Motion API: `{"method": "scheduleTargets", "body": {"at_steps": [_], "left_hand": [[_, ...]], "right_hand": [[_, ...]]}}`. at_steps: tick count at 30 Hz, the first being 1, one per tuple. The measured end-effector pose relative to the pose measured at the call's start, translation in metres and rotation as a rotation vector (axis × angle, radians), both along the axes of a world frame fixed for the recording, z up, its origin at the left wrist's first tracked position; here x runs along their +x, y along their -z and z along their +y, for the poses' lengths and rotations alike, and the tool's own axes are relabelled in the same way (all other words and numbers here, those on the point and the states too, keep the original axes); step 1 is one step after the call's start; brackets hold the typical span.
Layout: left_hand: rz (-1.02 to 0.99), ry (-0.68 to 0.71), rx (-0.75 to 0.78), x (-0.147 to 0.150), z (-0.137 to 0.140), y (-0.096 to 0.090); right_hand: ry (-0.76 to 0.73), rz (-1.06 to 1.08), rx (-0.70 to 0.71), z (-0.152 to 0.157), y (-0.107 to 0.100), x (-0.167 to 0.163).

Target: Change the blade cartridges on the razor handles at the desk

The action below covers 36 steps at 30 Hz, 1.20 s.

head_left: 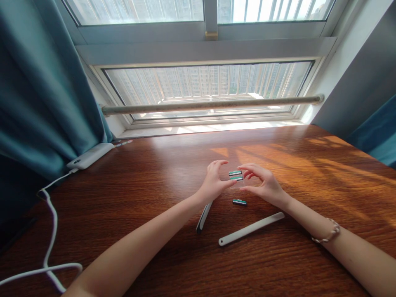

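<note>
Two green-and-black razor cartridges [236,175] lie one above the other in what looks like a small clear plastic case between my hands, just above the table. My left hand [215,177] grips the case from the left, its thumb along the lower cartridge. From the right, my right hand [262,181] pinches it between curved fingers and thumb. A loose razor cartridge [239,202] rests on the table below. Partly hidden under my left wrist is a black-and-white razor handle [204,218]. A flat white strip [251,229] with a hole at one end lies nearer to me.
The brown wooden table [148,173] reaches to a window with a metal rail [213,106]. At the left stand a white power strip or adapter [91,156] with a white cable [54,222] and a blue curtain [46,74]. Sunlight streaks the right side.
</note>
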<state>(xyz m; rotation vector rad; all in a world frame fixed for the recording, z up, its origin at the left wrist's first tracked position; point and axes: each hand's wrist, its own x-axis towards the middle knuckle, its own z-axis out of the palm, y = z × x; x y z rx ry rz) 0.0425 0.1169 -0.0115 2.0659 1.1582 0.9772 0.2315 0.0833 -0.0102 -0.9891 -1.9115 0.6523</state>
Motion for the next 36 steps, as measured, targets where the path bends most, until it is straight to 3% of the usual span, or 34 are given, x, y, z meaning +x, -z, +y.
{"method": "scheduleTargets", "body": {"at_steps": [9, 18, 24, 27, 32, 36], "left_hand": [[0.077, -0.039, 0.028, -0.001, 0.007, 0.005], [0.171, -0.057, 0.06, -0.002, 0.007, 0.012], [0.115, 0.115, 0.126, -0.004, -0.007, -0.01], [0.187, 0.182, 0.117, -0.002, -0.019, -0.02], [0.388, 0.272, 0.126, -0.001, -0.045, -0.015], [0.479, 0.279, 0.17, -0.012, -0.063, -0.007]], "right_hand": [[0.08, -0.102, -0.185, 0.021, 0.02, 0.022], [0.11, -0.216, -0.174, 0.034, 0.032, 0.036], [0.102, -0.256, -0.162, 0.034, 0.032, 0.038], [0.103, -0.263, -0.146, 0.033, 0.033, 0.038], [0.142, -0.264, -0.124, 0.028, 0.029, 0.037], [0.241, -0.236, -0.087, 0.001, 0.009, 0.035]]}}
